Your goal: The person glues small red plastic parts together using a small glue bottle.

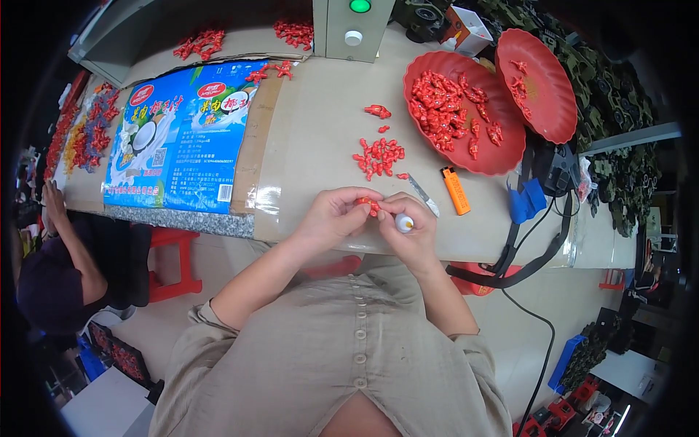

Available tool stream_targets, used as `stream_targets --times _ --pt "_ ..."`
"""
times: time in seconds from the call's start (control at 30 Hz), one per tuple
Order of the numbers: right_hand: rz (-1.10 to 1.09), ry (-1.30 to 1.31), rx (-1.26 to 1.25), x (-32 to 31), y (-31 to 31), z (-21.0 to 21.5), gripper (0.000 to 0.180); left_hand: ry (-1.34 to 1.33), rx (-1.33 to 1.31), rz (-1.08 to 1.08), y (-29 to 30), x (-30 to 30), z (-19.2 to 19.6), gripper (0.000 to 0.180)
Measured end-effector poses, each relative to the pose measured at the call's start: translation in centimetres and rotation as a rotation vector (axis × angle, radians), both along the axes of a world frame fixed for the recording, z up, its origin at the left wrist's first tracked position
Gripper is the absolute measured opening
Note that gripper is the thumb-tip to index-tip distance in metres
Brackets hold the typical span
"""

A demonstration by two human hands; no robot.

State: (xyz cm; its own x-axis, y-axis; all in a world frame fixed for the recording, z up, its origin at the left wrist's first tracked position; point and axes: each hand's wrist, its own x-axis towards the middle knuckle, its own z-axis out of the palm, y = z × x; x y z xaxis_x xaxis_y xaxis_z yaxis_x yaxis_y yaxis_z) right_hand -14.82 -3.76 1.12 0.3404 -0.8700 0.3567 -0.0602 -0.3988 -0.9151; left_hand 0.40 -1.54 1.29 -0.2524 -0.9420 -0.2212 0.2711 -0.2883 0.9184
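Note:
At the table's near edge my two hands meet around a small glossy red plastic piece (370, 205). My left hand (336, 218) is closed, its fingertips pinching the piece. My right hand (415, 237) is closed too, thumb and forefinger at the piece's right side. A small white bottle (404, 223) with a yellowish tip is tucked in the right hand's fingers. Just beyond lies a pile of small red parts (378, 157), with a craft knife (424, 195) and an orange lighter (456, 191) to its right. A single red figure (377, 111) lies farther back.
A scalloped red dish (502, 149) holds many red figures; another red dish (561, 120) leans beside it. Blue printed cardboard (182, 138) covers the table's left. A grey metal box (348, 33) stands behind. Black straps and a cable (550, 320) hang right. A co-worker (62, 269) sits left.

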Motion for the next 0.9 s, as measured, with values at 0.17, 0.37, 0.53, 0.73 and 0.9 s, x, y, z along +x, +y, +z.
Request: stream_targets --times 0.17,0.37,0.53,0.73,0.9 --pt "-0.020 -0.096 0.225 -0.13 0.10 -0.13 0.008 0.256 0.149 -0.048 -0.17 0.79 -0.31 0.026" --pt "-0.028 -0.103 0.178 -0.13 0.10 -0.52 0.007 0.316 0.140 -0.079 -0.34 0.68 -0.12 0.026" --pt "-0.028 -0.093 0.172 -0.18 0.11 -0.49 0.006 0.326 0.156 -0.073 -0.30 0.68 -0.28 0.013" --pt "-0.017 -0.071 0.134 -0.18 0.12 0.00 0.008 0.344 0.043 -0.028 -0.02 0.50 -0.65 0.010" --pt "-0.013 -0.076 0.136 -0.20 0.15 -0.07 0.008 0.323 0.035 -0.037 0.04 0.56 -0.66 0.010"
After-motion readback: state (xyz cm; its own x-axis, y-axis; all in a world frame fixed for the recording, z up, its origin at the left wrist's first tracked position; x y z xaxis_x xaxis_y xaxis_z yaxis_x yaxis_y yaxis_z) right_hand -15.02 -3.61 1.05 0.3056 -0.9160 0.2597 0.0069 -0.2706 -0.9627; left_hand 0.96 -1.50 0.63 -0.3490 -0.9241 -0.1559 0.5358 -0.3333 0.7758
